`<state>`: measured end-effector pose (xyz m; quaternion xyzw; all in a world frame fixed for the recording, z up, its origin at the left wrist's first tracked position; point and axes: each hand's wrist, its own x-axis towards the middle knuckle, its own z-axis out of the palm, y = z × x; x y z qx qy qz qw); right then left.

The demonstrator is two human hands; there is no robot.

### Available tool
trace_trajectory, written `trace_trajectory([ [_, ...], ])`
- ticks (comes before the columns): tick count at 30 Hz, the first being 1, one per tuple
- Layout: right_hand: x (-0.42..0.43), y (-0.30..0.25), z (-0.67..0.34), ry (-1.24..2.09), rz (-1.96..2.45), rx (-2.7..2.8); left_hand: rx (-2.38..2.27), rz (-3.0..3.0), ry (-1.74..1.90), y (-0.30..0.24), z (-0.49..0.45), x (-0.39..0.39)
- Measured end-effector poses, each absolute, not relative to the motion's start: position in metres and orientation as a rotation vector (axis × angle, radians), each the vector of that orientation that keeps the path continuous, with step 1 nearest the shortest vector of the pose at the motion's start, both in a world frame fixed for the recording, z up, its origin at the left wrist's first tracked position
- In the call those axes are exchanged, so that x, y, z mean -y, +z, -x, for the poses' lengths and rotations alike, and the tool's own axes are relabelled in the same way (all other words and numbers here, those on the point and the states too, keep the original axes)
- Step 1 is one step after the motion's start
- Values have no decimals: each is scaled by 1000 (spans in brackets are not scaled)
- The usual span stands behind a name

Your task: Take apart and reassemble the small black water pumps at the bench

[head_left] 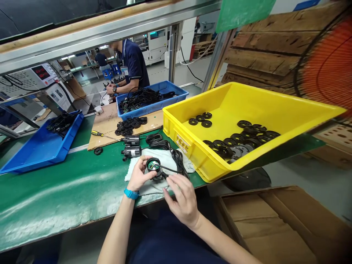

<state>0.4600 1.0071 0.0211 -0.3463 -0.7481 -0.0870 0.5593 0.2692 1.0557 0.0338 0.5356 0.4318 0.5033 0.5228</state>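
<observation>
My left hand [139,175], with a blue band at the wrist, grips a round black housing [150,161] from its left side. The open top of the housing faces me and shows a green circuit board [153,166] with thin wires. A black cable [170,169] runs from it to a coil on the right. Close to the housing's lower right side is my right hand [183,198], thumb and fingers apart, with nothing visible between them. Under the work lies a pale cloth [148,187]. Just beyond are two black cylindrical units [131,151] with labels.
A yellow bin [198,161] with black discs stands right. Blue trays [154,110] [41,156] hold cables. Black rings [128,126] and a screwdriver [106,136] lie on a board. A person [134,62] works across the bench; a fan [330,66] stands right.
</observation>
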Motion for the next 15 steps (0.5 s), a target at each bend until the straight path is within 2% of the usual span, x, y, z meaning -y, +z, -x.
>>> trace_trajectory([
  [3,-1026,33,-470,-163,861,1732,-968,-1312,1194,29,-267,-1057],
  [8,-1054,48,-478,310,772,1811,-898,-1354,1169,26,-266,-1057],
  [11,-1062,60,-478,298,747,1864,-880,-1411,1183,28,-271,-1055],
  [15,-1073,83,-478,188,746,2110,-1124,-1549,1262,32,-281,-1050],
])
